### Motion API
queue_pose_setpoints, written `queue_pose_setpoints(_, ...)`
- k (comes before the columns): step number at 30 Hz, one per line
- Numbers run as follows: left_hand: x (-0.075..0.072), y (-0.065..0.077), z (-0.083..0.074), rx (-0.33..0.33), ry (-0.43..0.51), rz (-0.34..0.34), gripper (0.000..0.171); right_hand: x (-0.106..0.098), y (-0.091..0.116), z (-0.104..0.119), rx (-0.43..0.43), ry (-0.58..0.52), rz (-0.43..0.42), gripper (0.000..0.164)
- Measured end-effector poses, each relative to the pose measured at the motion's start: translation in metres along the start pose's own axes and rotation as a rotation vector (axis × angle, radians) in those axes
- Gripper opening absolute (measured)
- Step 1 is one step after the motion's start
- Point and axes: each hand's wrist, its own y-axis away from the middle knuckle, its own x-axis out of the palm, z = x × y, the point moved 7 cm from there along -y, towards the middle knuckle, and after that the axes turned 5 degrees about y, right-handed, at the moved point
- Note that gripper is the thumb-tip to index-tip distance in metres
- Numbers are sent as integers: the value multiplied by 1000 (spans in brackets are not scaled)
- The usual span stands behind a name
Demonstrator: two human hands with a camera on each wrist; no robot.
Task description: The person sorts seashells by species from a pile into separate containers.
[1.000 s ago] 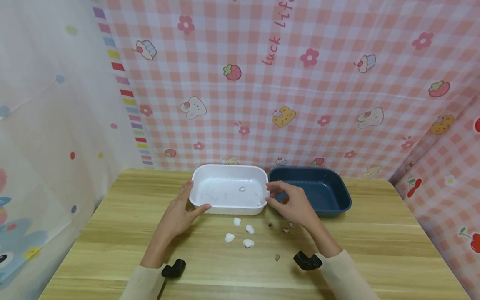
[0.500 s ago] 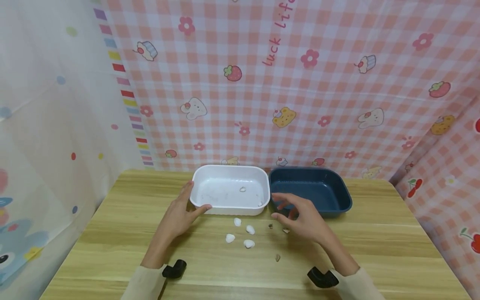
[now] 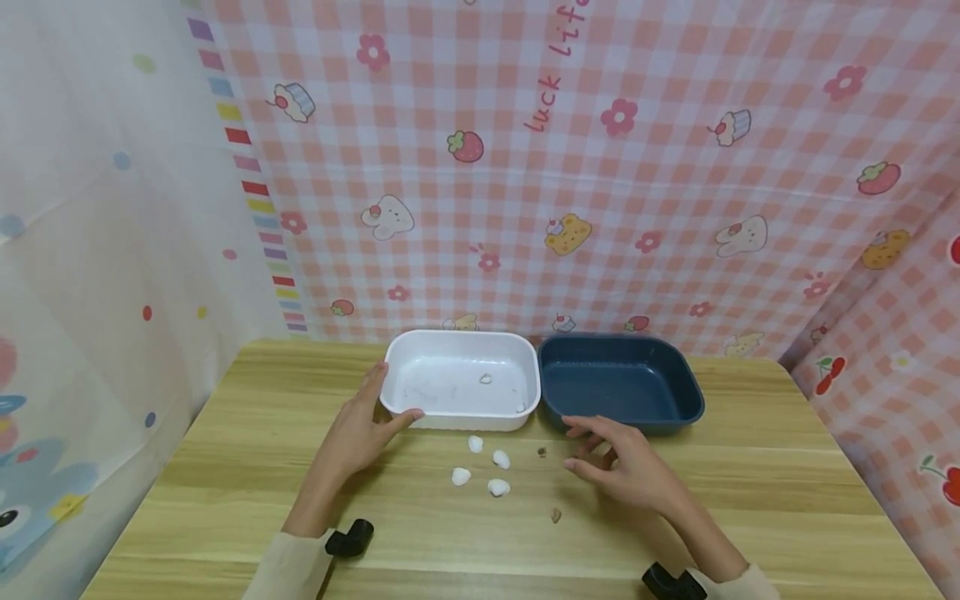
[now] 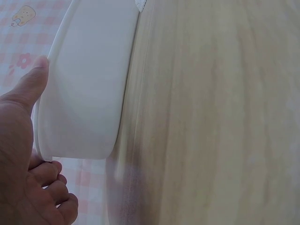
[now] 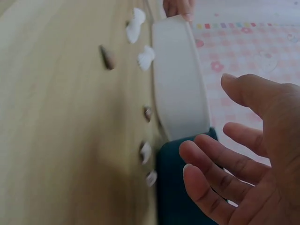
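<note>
Head view: right hand point(image 3: 624, 463), grip apart, could knock the dark shell point(image 3: 542, 452) if lowered carelessly; left hand point(image 3: 363, 429) clamps the white tray point(image 3: 472, 422).

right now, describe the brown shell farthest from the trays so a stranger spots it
On the wooden table, find the white tray and, beside it, the dark blue tray. From where they adjoin, come toward the camera past a dark shell to the brown shell. Brown, unlike the four white shells on its left, it lies farther from the trays than every other visible shell.
</note>
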Motion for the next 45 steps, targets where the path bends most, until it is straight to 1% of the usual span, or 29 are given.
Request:
queue_pose_setpoints(4,1,0,0,-4,-5,-1,110,1,8,-11,32,35,-3,51)
queue_pose_setpoints(8,1,0,-1,-4,-1,0,109,5,13,-24,94,60,18,48)
queue_pose_setpoints(11,1,0,-1,-1,2,-1,108,8,15,-33,140,74,37,44)
queue_pose_setpoints(14,1,0,-1,-2,7,-4,109,9,15,-41,170,101,39,41)
queue_pose_setpoints(21,2,1,-1,2,6,5,111,12,15,-50,172,144,16,26)
queue_pose_setpoints(27,0,1,-2,-6,12,-1,112,12,15,-55,201,140,-22,11)
queue_pose_setpoints(30,0,1,-1,-9,8,1,111,13,15,-55,212,144,-32,7)
queue_pose_setpoints(34,1,2,0,-17,10,8,109,14,15,-53,203,152,-35,5)
queue_pose_setpoints(37,2,2,-1,-19,12,9,109,14,14,-50,177,157,-40,6)
queue_pose_setpoints(45,0,1,-2,2,8,-7,108,14,13,-49,139,185,-51,6)
